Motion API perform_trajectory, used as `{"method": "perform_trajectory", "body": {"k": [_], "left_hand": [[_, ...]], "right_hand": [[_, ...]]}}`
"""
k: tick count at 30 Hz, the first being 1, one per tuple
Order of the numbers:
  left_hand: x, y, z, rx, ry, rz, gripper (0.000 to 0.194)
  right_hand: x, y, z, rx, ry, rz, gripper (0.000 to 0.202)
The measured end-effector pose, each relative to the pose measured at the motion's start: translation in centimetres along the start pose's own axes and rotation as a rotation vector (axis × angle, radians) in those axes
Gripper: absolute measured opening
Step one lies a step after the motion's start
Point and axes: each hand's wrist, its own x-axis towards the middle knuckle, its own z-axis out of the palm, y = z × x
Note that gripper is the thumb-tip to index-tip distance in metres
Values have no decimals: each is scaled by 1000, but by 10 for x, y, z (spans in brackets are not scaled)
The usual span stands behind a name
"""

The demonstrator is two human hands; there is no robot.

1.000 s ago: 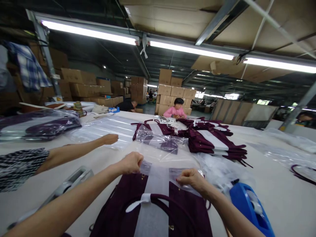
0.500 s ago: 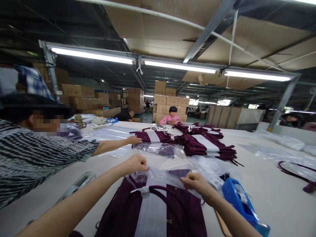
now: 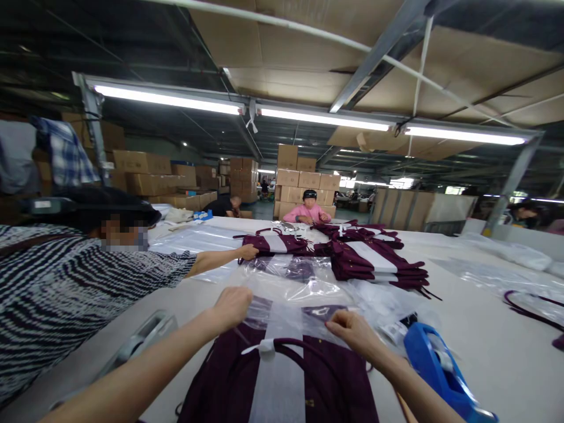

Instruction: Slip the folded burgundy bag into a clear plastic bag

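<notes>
Both hands [image 3: 291, 317] pinch the clear bag [image 3: 288, 291] over the maroon handbag [image 3: 282, 376].

Garment packing warehouse: stacked cartons [image 3: 304, 179], long table [image 3: 480, 329], folded garments [image 3: 374, 261].

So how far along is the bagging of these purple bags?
One bagged piece already lies ahead. In hand: left hand and right hand grip the clear plastic bag at the maroon bag. Left: an unbagged stack.
</notes>
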Motion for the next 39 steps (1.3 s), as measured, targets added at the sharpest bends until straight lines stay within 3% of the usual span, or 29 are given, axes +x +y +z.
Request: {"method": "perform_trajectory", "body": {"k": [3,9,14,19,25,30,34,37,39], "left_hand": [[4,4,4,-31,-16,0,31],[6,22,1,-79,-27,41,25],[5,18,-2,-82,-34,22,27],[-1,-3,-1,-67,-31,-36,28],[-7,-26,7,-63,-24,-88,26],[-6,-38,15,-79,-6,-145,25],[-1,-32,8,-128,17,-157,21],[6,-14,-2,-154,30,-128,19],[11,1,-8,-158,39,-108,19]], "right_hand": [[1,-22,16,-227,-5,-68,25],[11,-80,69,-592,-116,-264,32],[30,-73,88,-726,-173,-238,20],[44,-29,68,-780,-188,-65,15],[32,31,23,-778,-133,164,12],[14,52,-10,-674,-117,210,24],[11,22,-15,-452,-159,135,60],[14,-26,6,-177,-176,-34,54],[17,-58,28,-233,-137,-187,47]]}}
